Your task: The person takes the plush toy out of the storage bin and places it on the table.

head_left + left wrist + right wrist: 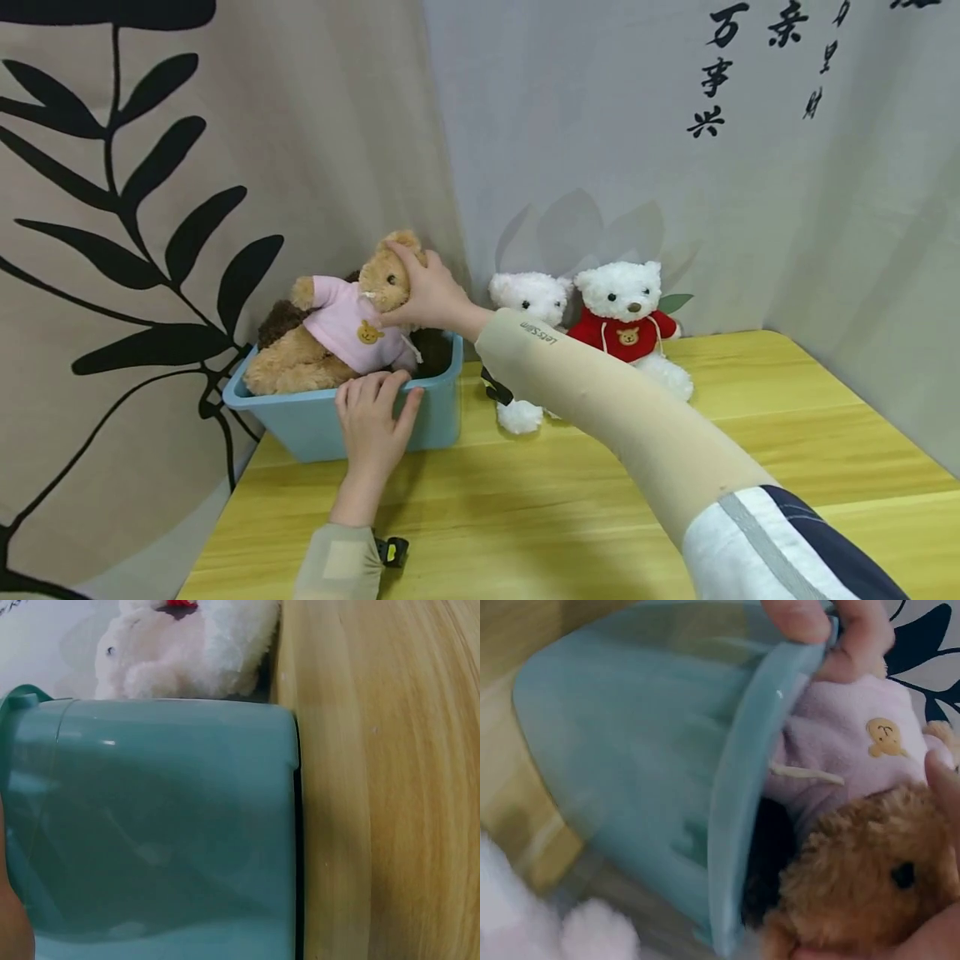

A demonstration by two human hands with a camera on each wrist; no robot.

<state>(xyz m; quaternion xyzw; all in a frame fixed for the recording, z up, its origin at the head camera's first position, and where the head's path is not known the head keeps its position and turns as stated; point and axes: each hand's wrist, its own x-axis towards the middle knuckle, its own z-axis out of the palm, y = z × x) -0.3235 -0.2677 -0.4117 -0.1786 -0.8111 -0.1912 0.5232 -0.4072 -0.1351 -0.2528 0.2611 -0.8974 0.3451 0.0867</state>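
A light-brown teddy bear [322,304] in a pale pink sweater leans back in a blue plastic bin [311,427], its upper body above the rim. My right hand [433,292] grips the bear's head, fingers over the top and thumb at the cheek. In the right wrist view, the brown fur of the head [855,862] lies between that hand's thumb and fingers. My left hand [375,421] holds the bin's near rim, with the thumb outside and a finger over the inner side. Dark brown plush [281,323] shows behind the bear, mostly hidden.
Right of the bin, two white teddy bears sit on the wooden table [562,517]: one [528,293] partly behind my right forearm, the other in a red hoodie [628,337]. A printed curtain [360,125] hangs behind the table.
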